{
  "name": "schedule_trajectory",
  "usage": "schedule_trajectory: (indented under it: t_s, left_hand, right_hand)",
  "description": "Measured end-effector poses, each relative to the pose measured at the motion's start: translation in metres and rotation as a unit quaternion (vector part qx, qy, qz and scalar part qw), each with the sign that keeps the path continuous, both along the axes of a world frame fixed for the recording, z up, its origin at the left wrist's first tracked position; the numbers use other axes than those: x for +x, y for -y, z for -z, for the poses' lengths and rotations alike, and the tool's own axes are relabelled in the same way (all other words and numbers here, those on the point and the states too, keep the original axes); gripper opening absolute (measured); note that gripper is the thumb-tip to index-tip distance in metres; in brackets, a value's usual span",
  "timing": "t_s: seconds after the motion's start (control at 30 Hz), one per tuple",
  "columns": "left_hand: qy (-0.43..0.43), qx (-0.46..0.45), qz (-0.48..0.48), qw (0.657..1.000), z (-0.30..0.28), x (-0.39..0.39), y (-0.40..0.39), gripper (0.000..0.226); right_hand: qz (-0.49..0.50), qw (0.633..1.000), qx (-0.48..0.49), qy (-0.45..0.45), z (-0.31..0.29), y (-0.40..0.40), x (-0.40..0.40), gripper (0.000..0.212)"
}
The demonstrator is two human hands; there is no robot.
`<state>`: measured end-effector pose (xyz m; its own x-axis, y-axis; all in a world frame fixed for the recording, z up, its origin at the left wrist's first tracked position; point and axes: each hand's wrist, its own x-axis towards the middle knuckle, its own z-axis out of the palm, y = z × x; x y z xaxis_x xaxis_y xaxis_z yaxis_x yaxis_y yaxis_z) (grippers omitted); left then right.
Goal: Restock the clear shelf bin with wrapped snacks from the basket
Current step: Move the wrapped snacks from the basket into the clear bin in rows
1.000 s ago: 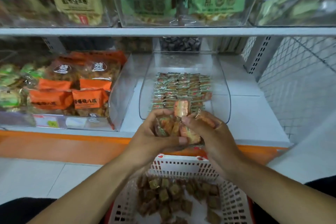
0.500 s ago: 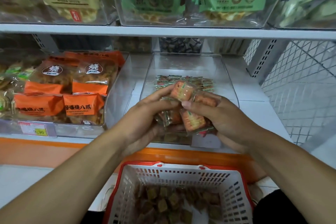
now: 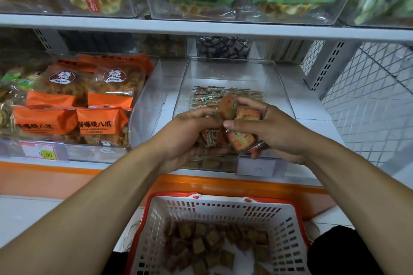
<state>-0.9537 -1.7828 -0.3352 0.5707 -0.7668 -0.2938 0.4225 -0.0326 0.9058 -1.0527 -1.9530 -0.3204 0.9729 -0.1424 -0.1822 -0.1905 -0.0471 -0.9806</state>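
Both hands hold a bunch of wrapped snacks (image 3: 240, 139), small orange squares in clear wrappers, over the front of the clear shelf bin (image 3: 234, 69). My left hand (image 3: 185, 134) curls round the bunch from the left, and my right hand (image 3: 272, 131) grips it from the right. A layer of the same snacks (image 3: 210, 97) lies on the bin's floor behind the hands. Below, the white basket with a red rim (image 3: 214, 207) holds several more wrapped snacks (image 3: 207, 245).
A clear bin of orange snack bags (image 3: 78, 105) stands to the left, with a price tag (image 3: 42, 152) on its front. The upper shelf (image 3: 201, 27) carries bins of green and yellow bags. A wire mesh panel (image 3: 366, 100) closes the right side.
Both hands have risen from above the basket and moved forward with the bunch of snacks, now over the bin's front. The view has moved closer to the shelf.
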Motion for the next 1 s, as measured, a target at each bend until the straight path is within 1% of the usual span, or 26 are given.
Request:
schedule_trajectory:
  t_s: [0.03,0.07,0.2,0.3,0.33,0.4,0.47,0.5,0.53,0.63,0.67,0.73,0.83,0.93,1.0]
  left_hand:
    - [-0.006,0.003,0.001,1.0,0.0,0.0,0.0,0.019]
    - [-0.013,0.002,0.001,1.0,0.0,0.001,0.001,0.02]
    - [-0.045,-0.008,-0.015,0.999,-0.001,0.003,0.002,0.02]
    - [-0.077,-0.017,-0.019,0.997,-0.003,0.003,0.003,0.016]
    - [-0.087,-0.016,-0.026,0.996,-0.003,0.003,0.004,0.015]
    - [-0.109,-0.012,-0.054,0.993,-0.002,0.002,0.005,0.014]
    - [-0.138,-0.017,-0.082,0.987,-0.003,0.0,0.006,0.014]
    - [-0.15,-0.023,-0.091,0.984,-0.003,-0.001,0.007,0.015]
    - [-0.16,-0.03,-0.096,0.982,-0.004,-0.001,0.007,0.017]
    - [-0.177,-0.055,-0.083,0.979,-0.005,-0.004,0.008,0.03]
    - [-0.177,-0.061,-0.073,0.98,-0.005,-0.005,0.008,0.033]
    - [-0.163,-0.072,-0.053,0.983,-0.005,-0.006,0.008,0.031]
    - [-0.105,-0.072,-0.034,0.991,-0.004,-0.009,0.01,0.04]
    - [-0.073,-0.06,-0.037,0.995,-0.002,-0.011,0.009,0.035]
    - [-0.07,-0.059,-0.051,0.995,-0.002,-0.011,0.008,0.047]
  right_hand:
    - [-0.002,1.0,-0.004,0.0,0.0,0.0,0.001,0.05]
    - [-0.001,1.0,-0.004,-0.002,-0.001,0.001,0.001,0.047]
    - [0.016,0.999,0.028,-0.017,-0.003,0.007,0.004,0.051]
    - [0.026,0.998,0.054,-0.014,-0.001,0.01,0.006,0.041]
    - [0.032,0.997,0.068,-0.01,0.0,0.009,0.006,0.04]
    - [0.065,0.994,0.093,0.002,0.004,0.004,0.008,0.046]
    - [0.122,0.987,0.1,0.023,0.008,-0.002,0.01,0.057]
    - [0.152,0.983,0.098,0.038,0.01,-0.005,0.011,0.059]
    - [0.179,0.977,0.098,0.053,0.011,-0.007,0.011,0.057]
    - [0.219,0.967,0.103,0.075,0.015,-0.012,0.013,0.035]
    - [0.223,0.968,0.095,0.072,0.016,-0.014,0.014,0.034]
    - [0.229,0.97,0.055,0.065,0.019,-0.019,0.017,0.041]
    - [0.202,0.978,-0.002,0.061,0.022,-0.025,0.019,0.039]
    - [0.177,0.982,-0.03,0.052,0.023,-0.028,0.02,0.041]
    - [0.163,0.984,-0.057,0.048,0.023,-0.025,0.021,0.047]
